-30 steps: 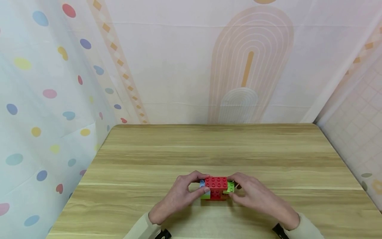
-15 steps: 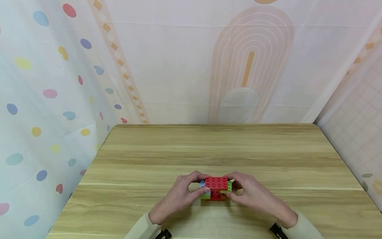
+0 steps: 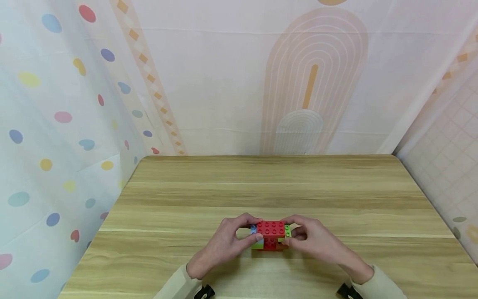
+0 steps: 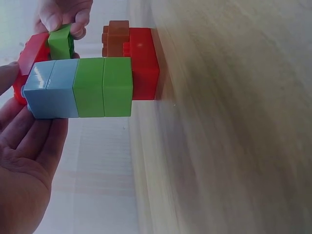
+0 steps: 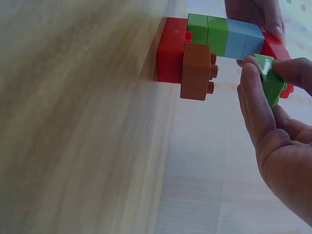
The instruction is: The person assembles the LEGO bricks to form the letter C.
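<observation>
A small build of toy building bricks stands on the table, a red brick [image 5: 170, 53] at its base. At its left end green bricks [image 4: 102, 87] rise under light blue bricks [image 4: 53, 90], and a studded red brick [image 3: 270, 228] lies across the top. My left hand [image 3: 231, 241] grips the upper left of the build, thumb in front and fingers behind. My right hand [image 3: 317, 241] pinches a green brick [image 5: 273, 90] between thumb and fingers, against the red top brick's right end. Below it, apart, a brown brick [image 5: 196, 73] sits on the base.
The wooden table [image 3: 186, 199] reaches back to a patterned curtain [image 3: 216, 91]. A dotted curtain [image 3: 67, 158] hangs at the left, and a pale checked one [image 3: 452, 153] at the right.
My right hand has moved slightly left with the green brick, closer to the red top brick, and its fingers have shifted a little on it. The left hand stays in place.
</observation>
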### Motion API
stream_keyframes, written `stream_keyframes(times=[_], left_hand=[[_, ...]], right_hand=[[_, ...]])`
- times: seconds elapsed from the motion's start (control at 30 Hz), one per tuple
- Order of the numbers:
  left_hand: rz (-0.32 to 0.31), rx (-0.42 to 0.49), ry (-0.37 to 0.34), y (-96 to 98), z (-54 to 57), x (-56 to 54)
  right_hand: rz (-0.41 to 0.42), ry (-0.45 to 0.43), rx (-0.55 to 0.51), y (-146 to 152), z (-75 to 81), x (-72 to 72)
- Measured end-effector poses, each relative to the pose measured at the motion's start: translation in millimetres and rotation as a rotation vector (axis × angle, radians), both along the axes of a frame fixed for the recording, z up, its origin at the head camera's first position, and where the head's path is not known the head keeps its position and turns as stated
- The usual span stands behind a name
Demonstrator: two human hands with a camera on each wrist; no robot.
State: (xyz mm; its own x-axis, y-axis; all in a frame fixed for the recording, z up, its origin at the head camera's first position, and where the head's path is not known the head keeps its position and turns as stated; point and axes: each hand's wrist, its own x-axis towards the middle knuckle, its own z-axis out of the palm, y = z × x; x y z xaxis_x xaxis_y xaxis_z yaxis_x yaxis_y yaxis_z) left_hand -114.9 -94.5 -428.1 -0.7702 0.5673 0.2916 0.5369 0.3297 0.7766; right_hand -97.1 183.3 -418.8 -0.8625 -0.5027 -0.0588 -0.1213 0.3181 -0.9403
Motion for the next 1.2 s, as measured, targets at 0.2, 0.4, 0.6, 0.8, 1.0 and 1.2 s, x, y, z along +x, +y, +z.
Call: stream_keyframes(times=[0.2, 0.4, 0.6, 0.8, 1.0, 1.2], left_hand=[[-0.004, -0.004, 0.009, -0.2, 1.4, -0.1], [-0.004, -0.004, 0.034, 0.0, 1.0, 1.1], [-0.012, -0.003, 0.052, 0.6, 1.9, -0.3], [-0.02, -0.001, 0.048, 0.1, 2.7, -1.3], [-0.025, 0.001, 0.054, -0.5, 2.8, -1.8], [-0.026, 0.001, 0.052, -0.1, 3.7, -0.2]], right_hand=[[0.003, -0.091, -0.066, 2.0, -1.0, -0.8], [0.039, -0.148, -0.137, 0.8, -4.1, -1.0], [0.059, -0.137, -0.163, -0.9, -2.6, -3.0], [0.067, -0.119, -0.132, -2.4, -1.2, -5.0], [0.061, -0.113, -0.086, -2.2, 2.0, -6.4], [0.015, -0.11, -0.058, -6.7, 6.4, -6.7]])
